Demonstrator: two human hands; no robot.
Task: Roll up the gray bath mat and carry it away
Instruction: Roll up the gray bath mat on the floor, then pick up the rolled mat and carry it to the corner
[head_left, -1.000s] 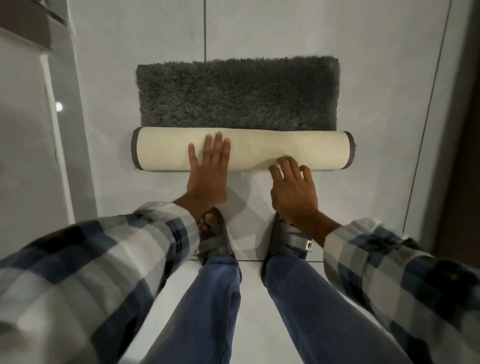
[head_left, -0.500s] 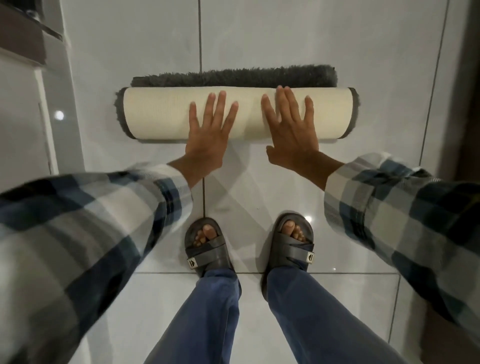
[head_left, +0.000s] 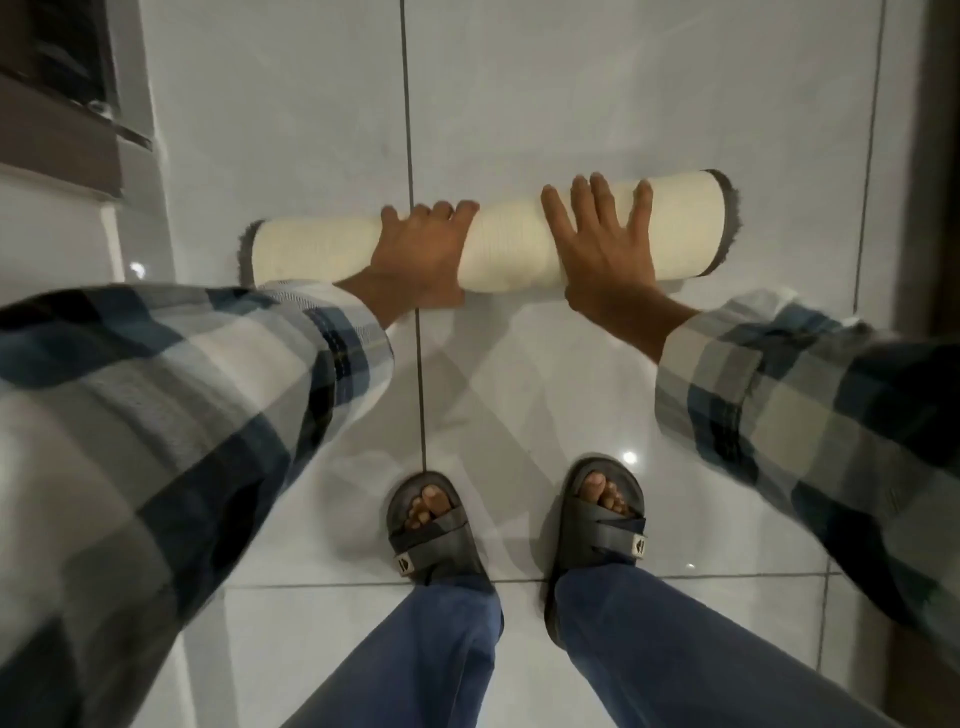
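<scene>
Gray bath mat (head_left: 514, 249) fully rolled, left hand (head_left: 423, 254) gripping it, right hand (head_left: 605, 244) flat on top

Blue-white-black plaid sleeves (head_left: 218, 395); blue jeans (head_left: 441, 654); dark grey strap sandals (head_left: 434, 535).

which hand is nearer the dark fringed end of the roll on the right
Right. The right hand lies flat on the roll just short of that end; the left hand is curled over the roll near its middle, much farther away.
</scene>
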